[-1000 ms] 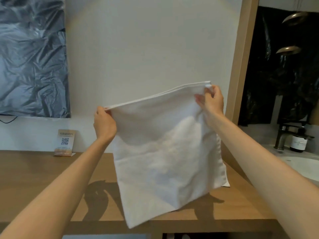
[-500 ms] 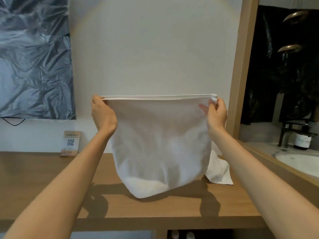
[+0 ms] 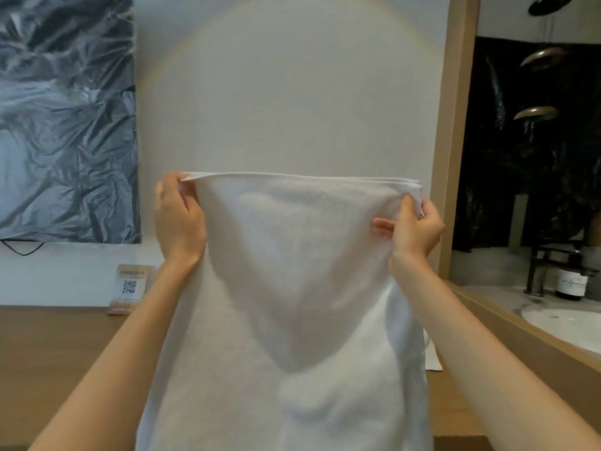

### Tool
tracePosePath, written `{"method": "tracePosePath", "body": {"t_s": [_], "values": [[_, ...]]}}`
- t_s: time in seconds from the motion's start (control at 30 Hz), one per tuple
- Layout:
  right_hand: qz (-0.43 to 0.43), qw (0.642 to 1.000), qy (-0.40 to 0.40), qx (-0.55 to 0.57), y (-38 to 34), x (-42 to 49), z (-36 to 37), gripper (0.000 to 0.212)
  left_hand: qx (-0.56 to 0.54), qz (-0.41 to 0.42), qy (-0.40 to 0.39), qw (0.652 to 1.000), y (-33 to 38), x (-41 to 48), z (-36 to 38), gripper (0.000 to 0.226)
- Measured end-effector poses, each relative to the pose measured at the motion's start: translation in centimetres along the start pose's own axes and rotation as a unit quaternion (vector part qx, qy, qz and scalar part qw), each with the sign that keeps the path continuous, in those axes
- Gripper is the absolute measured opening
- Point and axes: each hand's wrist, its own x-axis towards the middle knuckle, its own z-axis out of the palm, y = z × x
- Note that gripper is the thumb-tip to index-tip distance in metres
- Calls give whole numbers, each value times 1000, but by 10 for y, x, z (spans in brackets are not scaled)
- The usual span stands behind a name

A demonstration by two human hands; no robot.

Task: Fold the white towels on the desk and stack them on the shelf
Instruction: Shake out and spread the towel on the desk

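Observation:
A white towel (image 3: 292,304) hangs in front of me above the wooden desk (image 3: 58,353), doubled over along a level top edge. My left hand (image 3: 178,219) pinches its top left corner. My right hand (image 3: 412,226) grips the top right corner, where several layers bunch together. The towel's lower part drops out of view at the bottom of the frame. A corner of another white towel (image 3: 432,356) peeks out on the desk behind its right side. No shelf is in view.
A small WiFi QR-code sign (image 3: 129,288) stands at the back of the desk against the wall. A plastic-covered dark panel (image 3: 65,118) hangs at the left. Past a wooden post (image 3: 455,141) at the right are a sink (image 3: 566,323), tap and bottle (image 3: 572,281).
The towel's top edge went from tilted to level. Its lower part now hangs longer and closer to me, and my hands sit slightly wider apart.

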Motion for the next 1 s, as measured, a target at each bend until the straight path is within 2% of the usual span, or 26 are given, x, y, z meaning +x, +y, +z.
{"method": "tracePosePath", "body": {"t_s": [0.1,0.17,0.23,0.3,0.4,0.5,0.73,0.9,1.0], "values": [[116,993,-5,-31,39,14,-7,5,82,-24,-135,987,-30,-12,11,20],[194,977,-15,-83,74,19,-17,18,132,-43,-210,968,-63,-31,20,19],[232,962,-30,-143,108,16,-27,29,170,-52,-241,954,-95,-57,29,17],[241,952,-44,-184,134,7,-32,30,207,-54,-247,945,-115,-83,35,18],[248,950,-35,-186,167,-2,-29,28,282,-23,-239,929,-135,-105,46,21],[270,949,-29,-162,192,2,-24,15,300,-23,-254,919,-153,-111,58,23],[319,923,-92,-195,262,14,-8,8,338,-75,-320,882,-204,-117,87,24],[279,908,-161,-267,310,9,-3,12,338,-169,-355,855,-231,-134,100,23],[261,890,-213,-309,328,5,-3,17,319,-214,-408,828,-242,-148,111,31]]}}
